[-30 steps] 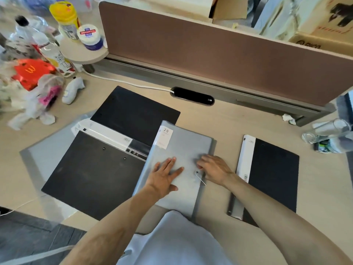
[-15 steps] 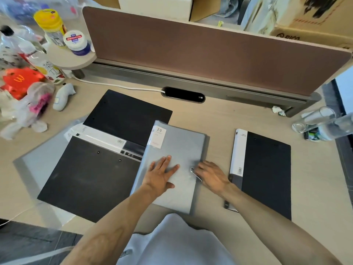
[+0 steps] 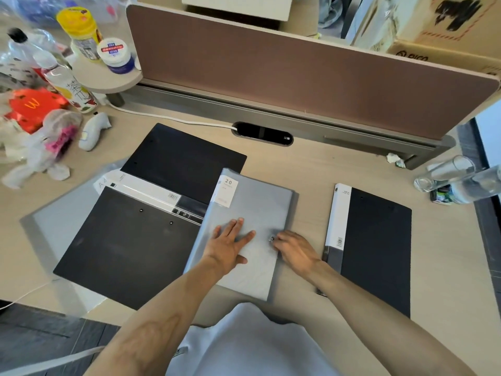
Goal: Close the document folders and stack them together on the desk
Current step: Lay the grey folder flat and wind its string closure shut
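A pale wood desk (image 3: 311,169) runs wide; a brown fabric partition (image 3: 298,74) lines its far edge; cardboard boxes (image 3: 447,28) sit beyond; dark floor tiles (image 3: 40,335) show near left.

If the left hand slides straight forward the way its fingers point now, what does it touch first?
The left hand lies flat on the grey folder, fingers pointing up and slightly right. Going on, it would probably cross the folder's far edge onto bare desk; nothing else seems to lie there.
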{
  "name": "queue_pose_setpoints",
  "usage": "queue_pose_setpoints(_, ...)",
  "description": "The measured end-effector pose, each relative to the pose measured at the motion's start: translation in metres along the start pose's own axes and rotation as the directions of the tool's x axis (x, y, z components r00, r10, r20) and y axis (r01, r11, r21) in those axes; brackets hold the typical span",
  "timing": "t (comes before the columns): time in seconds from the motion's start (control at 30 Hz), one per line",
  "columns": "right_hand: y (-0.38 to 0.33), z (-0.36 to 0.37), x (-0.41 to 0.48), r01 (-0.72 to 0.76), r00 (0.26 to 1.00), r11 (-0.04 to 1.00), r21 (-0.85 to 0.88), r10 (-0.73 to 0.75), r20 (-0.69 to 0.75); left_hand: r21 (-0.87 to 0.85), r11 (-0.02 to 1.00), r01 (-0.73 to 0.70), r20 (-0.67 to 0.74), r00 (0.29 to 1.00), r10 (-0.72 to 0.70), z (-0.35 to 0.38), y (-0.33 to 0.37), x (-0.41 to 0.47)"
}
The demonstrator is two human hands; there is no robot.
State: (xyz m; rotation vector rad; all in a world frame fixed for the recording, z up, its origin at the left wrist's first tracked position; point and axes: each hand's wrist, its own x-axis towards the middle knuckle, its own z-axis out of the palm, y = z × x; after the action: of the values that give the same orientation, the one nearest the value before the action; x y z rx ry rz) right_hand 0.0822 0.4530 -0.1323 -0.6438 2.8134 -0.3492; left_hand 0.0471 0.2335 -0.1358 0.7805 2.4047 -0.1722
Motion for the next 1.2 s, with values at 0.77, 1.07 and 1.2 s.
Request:
queue_pose_setpoints(0.77,-0.021,-0.003,0.011,-0.533,0.827,0.725,0.436,0.557,0.084,-0.005,1.0,0.005,-0.009,1.0,-0.005,-0.001,0.002,-0.001)
queue_pose_setpoints(1.07,-0.016,-0.001,0.011,-0.567,0.806,0.713,0.412,0.583,0.101,-0.044,0.999,-0.001,-0.023,1.0,0.0,-0.003,0.001,0.0)
queue_pose_setpoints(1.2,-0.012,-0.002,0.008,-0.527,0.841,0.758,0.385,0.529,0.109,-0.049,0.999,-0.019,-0.03,0.999,0.018,-0.005,-0.001,-0.002)
